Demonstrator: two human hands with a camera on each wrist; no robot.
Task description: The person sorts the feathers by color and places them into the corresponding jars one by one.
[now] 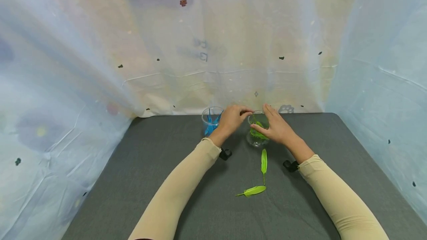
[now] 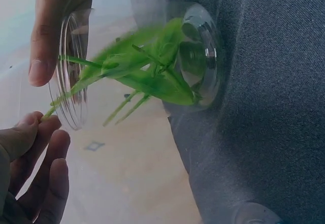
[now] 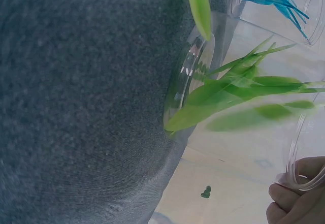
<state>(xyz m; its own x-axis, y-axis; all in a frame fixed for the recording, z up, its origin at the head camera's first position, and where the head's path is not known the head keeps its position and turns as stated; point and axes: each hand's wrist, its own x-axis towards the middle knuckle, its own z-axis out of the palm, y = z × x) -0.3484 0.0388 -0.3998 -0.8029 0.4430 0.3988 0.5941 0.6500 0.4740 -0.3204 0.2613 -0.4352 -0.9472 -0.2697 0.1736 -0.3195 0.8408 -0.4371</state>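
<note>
A clear cup (image 1: 256,143) stands on the table with several green feathers (image 2: 147,76) inside, their stems pointing up toward the rim. Over its rim, my left hand (image 1: 234,117) pinches the stem end of one green feather between thumb and fingertips, while the other fingers are loosely bent. My right hand (image 1: 278,129) holds the same cup from the right side, thumb across the front and fingers up at the rim. In the right wrist view, fingers (image 3: 292,198) of that hand press at the rim.
Two green feathers (image 1: 264,161) lie on the grey tabletop (image 1: 150,180) in front of the cup. Just left, partly behind my left hand, stands another clear cup (image 1: 204,121) holding blue feathers (image 1: 210,127). A patterned curtain (image 1: 233,47) hangs behind the table.
</note>
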